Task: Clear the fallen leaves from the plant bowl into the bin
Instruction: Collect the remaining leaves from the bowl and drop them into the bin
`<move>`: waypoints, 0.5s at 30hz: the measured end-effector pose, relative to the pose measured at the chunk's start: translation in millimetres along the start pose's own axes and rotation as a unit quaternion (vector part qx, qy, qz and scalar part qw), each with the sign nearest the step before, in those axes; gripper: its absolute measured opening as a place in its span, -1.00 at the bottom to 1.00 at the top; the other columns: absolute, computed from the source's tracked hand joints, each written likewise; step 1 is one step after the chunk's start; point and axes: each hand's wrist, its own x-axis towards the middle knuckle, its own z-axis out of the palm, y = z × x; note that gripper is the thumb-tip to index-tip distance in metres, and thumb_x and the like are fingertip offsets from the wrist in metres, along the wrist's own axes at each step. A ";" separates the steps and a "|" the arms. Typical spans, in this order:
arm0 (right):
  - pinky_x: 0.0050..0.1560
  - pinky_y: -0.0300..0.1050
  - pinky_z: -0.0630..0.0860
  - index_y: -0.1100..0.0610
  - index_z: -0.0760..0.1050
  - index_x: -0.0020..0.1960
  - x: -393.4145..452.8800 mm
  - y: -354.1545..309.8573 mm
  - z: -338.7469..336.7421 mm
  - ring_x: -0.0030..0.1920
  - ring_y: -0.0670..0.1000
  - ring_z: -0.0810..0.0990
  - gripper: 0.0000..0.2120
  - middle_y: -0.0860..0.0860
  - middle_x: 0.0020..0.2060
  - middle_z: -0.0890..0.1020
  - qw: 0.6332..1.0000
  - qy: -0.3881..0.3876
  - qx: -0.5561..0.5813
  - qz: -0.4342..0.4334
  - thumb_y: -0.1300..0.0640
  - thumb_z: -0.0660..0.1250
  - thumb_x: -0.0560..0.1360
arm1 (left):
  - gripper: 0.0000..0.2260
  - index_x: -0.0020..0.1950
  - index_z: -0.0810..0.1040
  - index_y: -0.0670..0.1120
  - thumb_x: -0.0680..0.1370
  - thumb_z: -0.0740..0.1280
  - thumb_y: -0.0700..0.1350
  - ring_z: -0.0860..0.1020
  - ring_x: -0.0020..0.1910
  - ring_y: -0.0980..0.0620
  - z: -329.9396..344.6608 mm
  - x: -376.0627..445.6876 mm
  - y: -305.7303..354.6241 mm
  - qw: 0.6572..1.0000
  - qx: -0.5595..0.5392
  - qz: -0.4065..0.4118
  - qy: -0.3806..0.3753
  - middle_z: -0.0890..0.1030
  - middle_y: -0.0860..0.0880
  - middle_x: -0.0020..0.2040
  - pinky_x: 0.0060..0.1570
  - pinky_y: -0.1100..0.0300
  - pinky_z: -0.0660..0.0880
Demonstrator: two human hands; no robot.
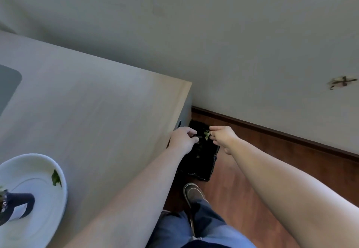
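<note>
Two hands over bin (202,162) | right hand (221,137) pinches leaves (206,134) | left hand (183,138) curled, contents unclear

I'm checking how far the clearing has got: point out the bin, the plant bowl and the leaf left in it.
bin (204,162): head view, black liner inside.
plant bowl (38,162): head view, white rim.
leaf (56,178): head view, its green middle.

Matt wood, glossy bowl, crinkled black liner

The counter (93,100) is pale wood-grain laminate with a smooth matt face. The plant bowl (38,162) at its near left corner looks glazed white and glossy. The bin (204,162) wears a crinkled, shiny black plastic liner. The floor (252,162) is reddish polished wood.
</note>
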 end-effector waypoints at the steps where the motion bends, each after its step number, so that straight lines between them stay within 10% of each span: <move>1: 0.33 -0.07 0.37 0.18 0.40 0.38 0.3 1.7 -1.6 0.27 0.14 0.49 -0.64 0.13 0.27 0.53 1.000 -0.007 -0.018 0.006 0.28 0.14 0.60 | -0.70 0.24 0.59 -0.02 0.51 0.41 -0.09 0.57 0.20 0.00 2.7 2.4 -1.1 1.000 0.005 0.001 -0.009 0.62 -0.02 0.20 0.21 0.17 0.47; 9: 0.39 -0.04 0.28 0.14 0.40 0.40 -2.4 15.8 -9.7 0.43 0.10 0.33 -0.54 0.09 0.39 0.43 0.998 0.013 -0.063 0.004 0.40 0.09 0.55 | -0.66 0.36 0.51 0.00 0.62 0.20 -0.25 0.52 0.28 0.03 6.7 -1.7 -3.5 0.999 -0.040 0.011 0.003 0.54 -0.02 0.34 0.08 0.31 0.40; 15: 0.26 -0.11 0.38 0.20 0.51 0.28 -9.1 8.9 -6.8 0.26 0.05 0.53 -0.66 0.07 0.28 0.55 0.997 -0.028 -0.061 -0.029 0.36 0.22 0.54 | -0.80 0.13 0.64 -0.01 0.57 0.31 -0.19 0.59 -0.03 0.19 -14.8 -25.5 -20.9 0.986 -0.127 0.062 0.093 0.67 0.07 0.02 -0.06 0.50 0.42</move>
